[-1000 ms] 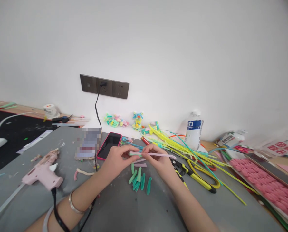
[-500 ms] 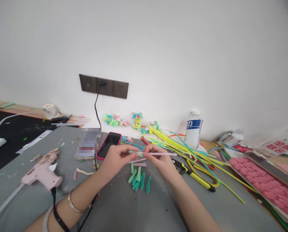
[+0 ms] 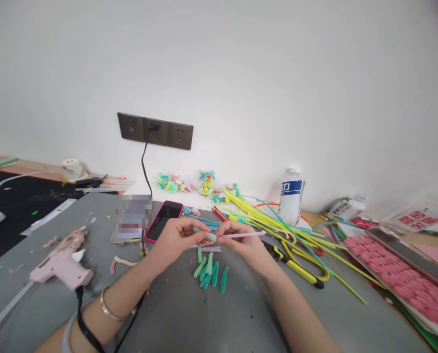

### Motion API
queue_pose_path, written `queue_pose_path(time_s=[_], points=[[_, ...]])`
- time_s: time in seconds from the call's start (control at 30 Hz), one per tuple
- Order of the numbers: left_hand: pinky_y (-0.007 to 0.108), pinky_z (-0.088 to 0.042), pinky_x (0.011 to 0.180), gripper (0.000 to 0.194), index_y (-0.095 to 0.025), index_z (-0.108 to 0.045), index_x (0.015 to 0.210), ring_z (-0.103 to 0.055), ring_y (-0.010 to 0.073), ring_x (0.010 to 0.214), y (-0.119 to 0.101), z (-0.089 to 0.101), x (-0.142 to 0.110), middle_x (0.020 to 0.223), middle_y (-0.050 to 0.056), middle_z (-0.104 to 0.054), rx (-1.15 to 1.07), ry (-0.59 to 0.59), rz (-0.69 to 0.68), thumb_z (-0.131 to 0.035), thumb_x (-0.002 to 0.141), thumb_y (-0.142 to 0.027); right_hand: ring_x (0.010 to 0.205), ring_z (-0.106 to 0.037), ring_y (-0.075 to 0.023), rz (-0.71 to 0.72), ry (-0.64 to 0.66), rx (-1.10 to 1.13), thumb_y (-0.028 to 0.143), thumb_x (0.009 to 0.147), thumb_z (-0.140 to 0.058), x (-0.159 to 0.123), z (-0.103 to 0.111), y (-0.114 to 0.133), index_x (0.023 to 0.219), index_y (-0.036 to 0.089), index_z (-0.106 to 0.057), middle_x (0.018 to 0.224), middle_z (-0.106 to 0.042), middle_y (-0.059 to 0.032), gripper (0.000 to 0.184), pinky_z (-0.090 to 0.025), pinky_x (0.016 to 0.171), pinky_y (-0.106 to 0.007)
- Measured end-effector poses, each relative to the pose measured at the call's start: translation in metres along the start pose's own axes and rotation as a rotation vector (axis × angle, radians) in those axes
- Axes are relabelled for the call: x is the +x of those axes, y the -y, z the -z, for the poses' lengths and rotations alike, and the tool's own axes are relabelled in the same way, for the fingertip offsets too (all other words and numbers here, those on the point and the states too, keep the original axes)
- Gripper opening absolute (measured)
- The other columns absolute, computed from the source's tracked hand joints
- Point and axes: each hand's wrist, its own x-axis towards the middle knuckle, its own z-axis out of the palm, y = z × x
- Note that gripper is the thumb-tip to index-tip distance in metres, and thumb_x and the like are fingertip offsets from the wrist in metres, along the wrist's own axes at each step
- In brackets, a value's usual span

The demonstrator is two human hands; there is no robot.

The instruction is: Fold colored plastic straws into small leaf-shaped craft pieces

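Note:
Both hands meet above the middle of the grey table. My left hand (image 3: 178,239) pinches a short light green pipe cleaner piece (image 3: 212,238) between thumb and fingers. A pale pink pipe cleaner (image 3: 255,234) lies in the closed fingers of my right hand (image 3: 246,246), its free end pointing right. The fingertips of both hands almost touch, and they hide where the green piece and the pink stem come together. Below the hands lie several folded green pipe cleaner pieces (image 3: 224,280) and some short lilac pieces (image 3: 211,249).
On the left is a pink hot glue gun (image 3: 62,267) with a black cord. Behind my left hand lies a phone (image 3: 163,220). At right are yellow-handled pliers (image 3: 296,269), long yellow pipe cleaners (image 3: 255,215) and a white bottle (image 3: 290,198). Small pipe cleaner figures (image 3: 206,184) stand by the wall.
The light green piece has tilted between my fingers, its right end now lower. Both hands stay close together with their grips nearly the same. The view has shifted slightly.

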Motion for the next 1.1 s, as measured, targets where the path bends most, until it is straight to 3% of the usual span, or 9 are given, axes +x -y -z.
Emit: queue_pose_path(time_s=[0.17,0.77,1.0,1.1], points=[[0.023,-0.059,0.066,0.017,-0.015,-0.074,0.082,-0.073,0.0160,0.068,-0.0016,-0.0014,-0.0014,0.069,0.002,-0.074,0.037,0.022,0.011,-0.075,0.077,-0.031,0.070,-0.058,-0.0148,-0.002,0.034,0.037,0.034,0.075,-0.077,-0.0007,0.0016,-0.0001,0.076,0.017,-0.068,0.074,-0.066,-0.0017,0.020,-0.044,0.065,-0.026],[0.022,-0.056,0.063,0.016,-0.014,-0.073,0.083,-0.072,0.0162,0.068,-0.0016,-0.0027,-0.0035,0.071,0.005,-0.075,0.041,0.170,0.106,-0.075,0.077,-0.029,0.072,-0.051,-0.0130,-0.063,0.359,0.133,0.038,0.083,-0.071,-0.0069,0.0068,0.0033,0.079,0.015,-0.060,0.077,-0.057,-0.0015,0.026,-0.039,0.066,-0.025],[0.026,-0.056,0.064,0.022,-0.014,-0.067,0.085,-0.071,0.0164,0.066,-0.0060,0.0002,-0.0031,0.070,0.005,-0.073,0.047,0.237,0.186,-0.077,0.075,-0.031,0.063,-0.051,-0.0112,-0.179,0.357,0.098,0.043,0.077,-0.076,-0.0086,0.0065,0.0038,0.081,0.016,-0.063,0.074,-0.058,-0.0006,0.030,-0.044,0.062,-0.025],[0.026,-0.055,0.064,0.024,-0.015,-0.063,0.088,-0.069,0.0155,0.064,-0.0042,0.0053,0.0000,0.070,0.003,-0.072,0.086,0.225,0.192,-0.075,0.076,-0.033,0.062,-0.050,-0.0115,-0.127,0.291,0.070,0.045,0.078,-0.074,-0.0058,0.0058,0.0055,0.077,0.016,-0.062,0.070,-0.055,0.0004,0.032,-0.042,0.061,-0.025]])
